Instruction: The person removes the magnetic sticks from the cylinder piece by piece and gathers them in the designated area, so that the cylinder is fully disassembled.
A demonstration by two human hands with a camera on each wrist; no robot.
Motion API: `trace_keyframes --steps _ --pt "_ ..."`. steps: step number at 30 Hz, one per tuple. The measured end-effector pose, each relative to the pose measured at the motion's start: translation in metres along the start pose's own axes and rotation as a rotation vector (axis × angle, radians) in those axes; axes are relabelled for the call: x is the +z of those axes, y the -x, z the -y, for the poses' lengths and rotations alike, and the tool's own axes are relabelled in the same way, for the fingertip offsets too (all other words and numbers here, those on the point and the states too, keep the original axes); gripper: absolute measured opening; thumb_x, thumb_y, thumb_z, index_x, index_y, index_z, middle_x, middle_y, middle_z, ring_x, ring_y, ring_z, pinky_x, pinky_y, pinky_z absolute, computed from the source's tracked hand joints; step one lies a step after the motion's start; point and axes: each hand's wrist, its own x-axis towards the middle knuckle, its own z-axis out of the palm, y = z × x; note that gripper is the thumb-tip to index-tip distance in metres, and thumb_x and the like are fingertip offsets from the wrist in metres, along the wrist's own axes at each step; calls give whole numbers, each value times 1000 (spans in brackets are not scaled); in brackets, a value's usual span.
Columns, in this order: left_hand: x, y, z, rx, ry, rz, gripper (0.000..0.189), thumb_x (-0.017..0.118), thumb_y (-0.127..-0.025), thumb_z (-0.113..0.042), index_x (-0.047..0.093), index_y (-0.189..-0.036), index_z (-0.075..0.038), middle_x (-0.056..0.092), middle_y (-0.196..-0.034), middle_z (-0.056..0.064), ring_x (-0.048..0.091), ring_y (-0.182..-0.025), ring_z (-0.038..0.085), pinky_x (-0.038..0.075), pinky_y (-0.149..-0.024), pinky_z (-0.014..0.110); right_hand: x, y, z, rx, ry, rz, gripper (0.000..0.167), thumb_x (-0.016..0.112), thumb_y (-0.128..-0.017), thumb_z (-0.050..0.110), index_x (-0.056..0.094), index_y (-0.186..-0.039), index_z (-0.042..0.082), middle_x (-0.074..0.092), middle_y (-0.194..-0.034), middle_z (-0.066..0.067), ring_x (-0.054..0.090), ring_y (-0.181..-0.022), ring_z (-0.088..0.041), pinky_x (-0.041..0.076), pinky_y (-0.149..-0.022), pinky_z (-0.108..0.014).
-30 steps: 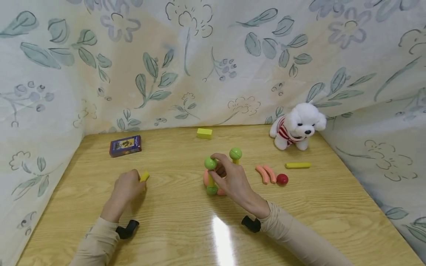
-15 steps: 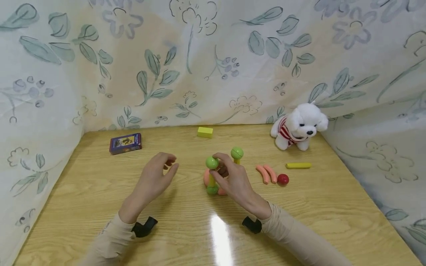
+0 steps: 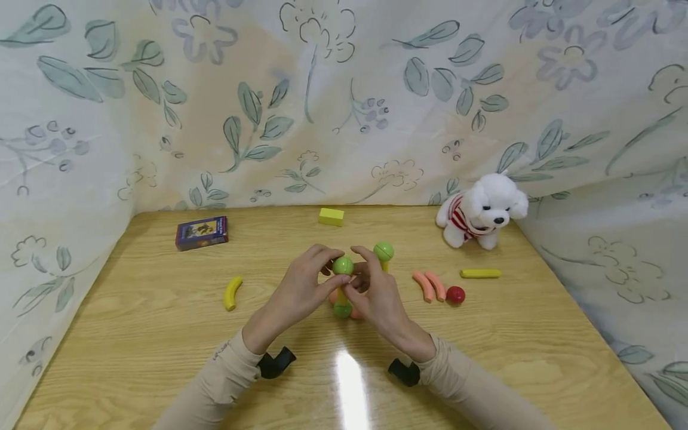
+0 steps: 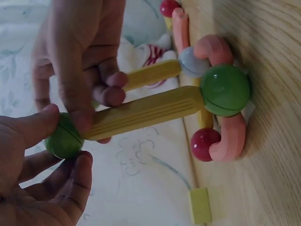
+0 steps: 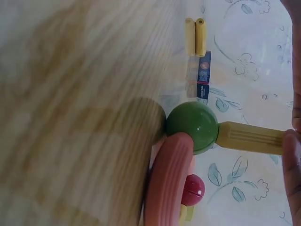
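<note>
On the table stands a toy frame of balls and ridged rods. My left hand (image 3: 298,289) pinches the upper green ball (image 3: 343,266) between thumb and fingers. Just beneath it, my right hand (image 3: 380,301) pinches the top of an upright yellow rod (image 4: 146,113). In the left wrist view the rod's foot meets a lower green ball (image 4: 225,89), which joins curved pink pieces (image 4: 230,139). A red ball (image 4: 205,145) and a pale grey ball (image 4: 192,62) belong to the base. Another green ball (image 3: 384,251) tops a second yellow rod behind my right hand.
A curved yellow piece (image 3: 232,292) lies left. To the right are two curved pink pieces (image 3: 430,286), a red ball (image 3: 455,295) and a straight yellow rod (image 3: 481,273). Farther back stand a card box (image 3: 202,233), a yellow block (image 3: 331,217) and a plush dog (image 3: 481,212).
My left hand has let go of the curved yellow piece on the left and moved right to the upper green ball. My right hand has stayed at the upright rod.
</note>
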Motion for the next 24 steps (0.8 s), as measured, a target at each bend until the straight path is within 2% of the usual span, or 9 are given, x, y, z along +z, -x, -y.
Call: trace_keyframes --steps 3,6,10,14,19,24 --pt "0 0 1 12 -1 -10 35 76 -85 -14 64 -116 -2 63 -106 8 62 -90 16 55 -78 30 1 2 -1 82 -27 68 56 72 -86 5 47 -136 4 72 -99 -13 68 -66 -12 52 -55 -17" --pt "-1 0 1 18 4 -11 36 76 -84 -13 64 -117 -1 64 -105 8 62 -90 16 55 -78 32 2 4 -4 172 -12 174 43 73 -86 8 58 -126 5 71 -101 -10 70 -69 -13 51 -54 -17" --pt "-1 -1 1 18 7 -6 36 76 -84 -11 64 -117 0 63 -105 9 62 -89 17 56 -77 33 5 6 -9 196 56 268 30 74 -84 9 67 -113 8 71 -95 -6 71 -75 -16 53 -62 -16" --pt "-2 -1 1 19 3 -6 35 76 -84 -11 64 -115 -1 63 -105 9 62 -89 17 56 -78 33 8 5 -12 178 84 267 28 73 -84 7 68 -111 9 70 -92 -5 72 -77 -17 55 -65 -18" --pt "-4 -1 1 8 8 -17 33 76 -84 -11 65 -114 -1 63 -105 9 62 -90 17 56 -78 34 11 3 -11 200 101 253 23 73 -84 9 68 -106 8 70 -89 -4 71 -76 -17 54 -64 -18" --pt "-4 -1 3 10 14 -17 34 76 -83 -11 65 -114 -1 64 -104 9 62 -90 17 56 -78 35 13 3 -9 214 59 217 27 73 -86 14 64 -110 9 70 -96 -5 68 -67 -12 50 -55 -17"
